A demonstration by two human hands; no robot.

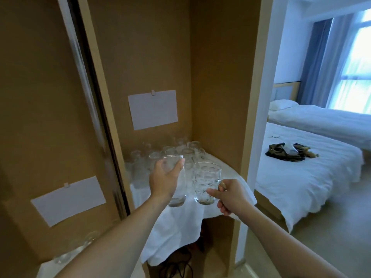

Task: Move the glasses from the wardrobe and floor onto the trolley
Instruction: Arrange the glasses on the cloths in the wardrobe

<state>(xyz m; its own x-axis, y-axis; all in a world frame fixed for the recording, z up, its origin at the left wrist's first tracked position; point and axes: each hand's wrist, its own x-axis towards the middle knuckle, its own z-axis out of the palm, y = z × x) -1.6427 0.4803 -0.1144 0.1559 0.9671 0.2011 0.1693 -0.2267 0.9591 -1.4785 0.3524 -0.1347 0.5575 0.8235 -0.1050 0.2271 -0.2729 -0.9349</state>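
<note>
Head view: left hand grips a tall glass, right hand pinches a mug by its handle, both held above the cloth-covered shelf with more glasses behind. Pick-up looks underway; next, carry both level to the trolley, not in view.

I have just one view, a wide-angle camera on the wearer's head, tipped forward and down into an open brown wooden wardrobe. It sits close: both bare forearms run up from the bottom edge, and the left hand and right hand meet near mid-frame. Beyond the fingers lies a white cloth-covered shelf of clear glassware. To the right of the fingers the lens also takes in a white-sheeted bed and a bright curtained window. Straight edges bow outward.
</note>
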